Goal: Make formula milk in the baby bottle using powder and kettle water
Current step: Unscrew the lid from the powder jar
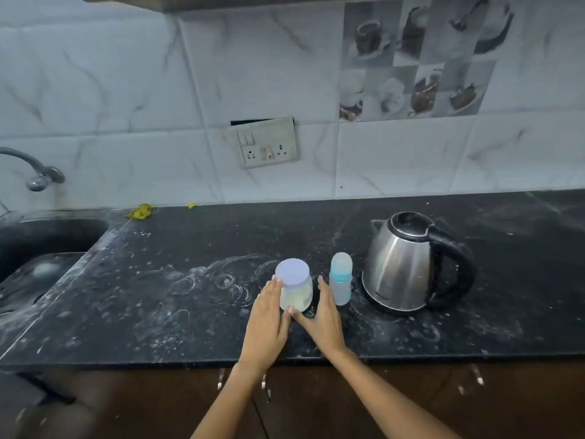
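Observation:
A clear powder jar [296, 294] with a pale lilac lid stands on the black counter [158, 296], holding cream-coloured powder. My left hand [269, 321] lies flat against its left side, fingers straight. My right hand [323, 318] is at its right side, fingers extended, thumb reaching under the jar's front. Neither hand is closed around the jar. Just right of the jar stands a small capped baby bottle [341, 278] with a teal collar. Further right is a steel electric kettle [411, 264] with a black handle and a shut lid.
A sink [38, 248] with a curved tap [34, 169] is at the left. A wall socket plate [267, 142] hangs on the tiled backsplash. Yellow scraps [141, 212] lie at the counter's back edge. Dried water rings and dust mark the counter. Cabinet doors with handles are below.

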